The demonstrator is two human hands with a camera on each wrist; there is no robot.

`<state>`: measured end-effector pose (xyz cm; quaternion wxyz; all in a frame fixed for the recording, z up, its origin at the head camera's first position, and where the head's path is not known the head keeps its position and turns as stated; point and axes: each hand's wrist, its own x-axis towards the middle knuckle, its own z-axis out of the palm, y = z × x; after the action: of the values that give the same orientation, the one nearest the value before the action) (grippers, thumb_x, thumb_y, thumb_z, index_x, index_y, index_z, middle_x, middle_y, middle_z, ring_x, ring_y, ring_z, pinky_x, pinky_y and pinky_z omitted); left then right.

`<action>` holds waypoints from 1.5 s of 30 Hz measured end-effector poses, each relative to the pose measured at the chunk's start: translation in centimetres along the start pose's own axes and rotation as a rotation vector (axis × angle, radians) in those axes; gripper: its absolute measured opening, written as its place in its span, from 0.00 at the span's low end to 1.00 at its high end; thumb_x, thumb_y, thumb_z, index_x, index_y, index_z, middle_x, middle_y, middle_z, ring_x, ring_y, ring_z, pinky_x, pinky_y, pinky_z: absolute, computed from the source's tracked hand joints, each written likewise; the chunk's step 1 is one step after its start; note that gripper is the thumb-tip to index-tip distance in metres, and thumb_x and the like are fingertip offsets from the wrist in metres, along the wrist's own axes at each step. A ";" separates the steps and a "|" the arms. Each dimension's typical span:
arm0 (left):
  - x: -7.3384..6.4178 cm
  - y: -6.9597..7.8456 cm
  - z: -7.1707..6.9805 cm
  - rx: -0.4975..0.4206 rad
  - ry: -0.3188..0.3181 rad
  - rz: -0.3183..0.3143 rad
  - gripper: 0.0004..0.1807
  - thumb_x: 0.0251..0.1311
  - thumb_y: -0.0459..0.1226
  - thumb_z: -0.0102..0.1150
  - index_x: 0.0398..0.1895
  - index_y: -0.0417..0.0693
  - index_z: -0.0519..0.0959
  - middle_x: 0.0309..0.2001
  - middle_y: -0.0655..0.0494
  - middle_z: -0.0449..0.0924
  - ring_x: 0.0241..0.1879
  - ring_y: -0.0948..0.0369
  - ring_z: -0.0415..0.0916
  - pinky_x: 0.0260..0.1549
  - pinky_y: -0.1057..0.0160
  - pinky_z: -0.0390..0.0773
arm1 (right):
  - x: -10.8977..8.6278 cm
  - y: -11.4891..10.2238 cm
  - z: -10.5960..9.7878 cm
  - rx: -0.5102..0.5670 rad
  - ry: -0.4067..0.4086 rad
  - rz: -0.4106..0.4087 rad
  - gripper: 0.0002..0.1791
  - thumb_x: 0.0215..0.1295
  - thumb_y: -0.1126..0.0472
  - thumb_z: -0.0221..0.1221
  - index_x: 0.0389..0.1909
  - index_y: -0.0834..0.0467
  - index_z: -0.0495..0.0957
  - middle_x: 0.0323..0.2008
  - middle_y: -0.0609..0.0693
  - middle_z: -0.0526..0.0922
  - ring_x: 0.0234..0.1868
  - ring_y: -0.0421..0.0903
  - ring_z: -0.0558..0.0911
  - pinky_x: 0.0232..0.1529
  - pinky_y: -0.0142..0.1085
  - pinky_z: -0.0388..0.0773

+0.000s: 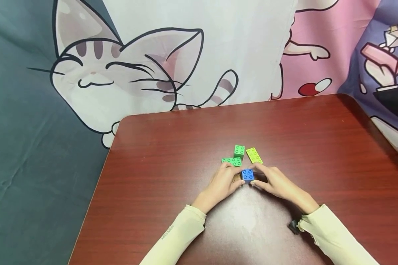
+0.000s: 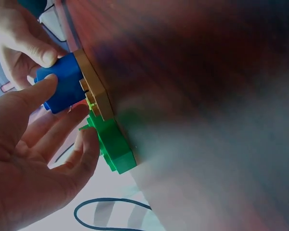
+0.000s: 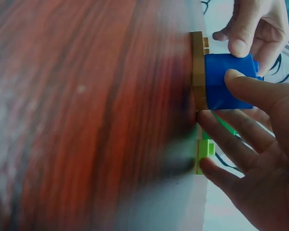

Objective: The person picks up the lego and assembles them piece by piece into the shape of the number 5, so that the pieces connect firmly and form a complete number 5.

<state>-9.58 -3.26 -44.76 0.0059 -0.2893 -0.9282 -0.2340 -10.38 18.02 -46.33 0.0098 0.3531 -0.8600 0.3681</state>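
Tabletop's far edge (image 1: 232, 107) lies beyond blue brick (image 1: 247, 175).

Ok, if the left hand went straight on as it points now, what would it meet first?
Besides the blue brick the left hand grips, probably the long green brick, just ahead; whether hand and green brick touch is unclear.

A blue block (image 1: 247, 175) stands on a tan brick (image 3: 198, 72).
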 end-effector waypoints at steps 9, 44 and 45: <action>0.0 0.3 -0.2 0.049 -0.005 -0.023 0.23 0.53 0.46 0.65 0.54 0.51 0.79 0.39 0.56 0.81 0.42 0.61 0.72 0.39 0.63 0.72 | 0.0 -0.3 -0.1 0.017 -0.002 0.067 0.20 0.53 0.65 0.67 0.47 0.58 0.74 0.42 0.52 0.83 0.45 0.48 0.81 0.43 0.47 0.75; 1.2 -3.2 -2.8 -0.061 -0.214 -0.302 0.28 0.54 0.43 0.65 0.58 0.43 0.72 0.45 0.51 0.72 0.46 0.54 0.68 0.50 0.57 0.67 | -1.1 0.5 0.8 0.099 0.031 0.234 0.22 0.51 0.54 0.68 0.48 0.52 0.78 0.42 0.42 0.83 0.46 0.41 0.79 0.48 0.43 0.73; 1.3 -3.2 -2.7 -0.053 -0.202 -0.300 0.27 0.53 0.42 0.65 0.56 0.43 0.73 0.43 0.51 0.71 0.45 0.54 0.68 0.50 0.57 0.67 | -1.1 0.5 0.8 0.093 0.035 0.230 0.22 0.51 0.54 0.68 0.48 0.53 0.78 0.42 0.43 0.83 0.46 0.41 0.79 0.47 0.43 0.73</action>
<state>-12.78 -6.05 -43.59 -0.1300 -0.1695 -0.9503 -0.2265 -9.68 18.38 -47.51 -0.0342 0.2456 -0.8765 0.4125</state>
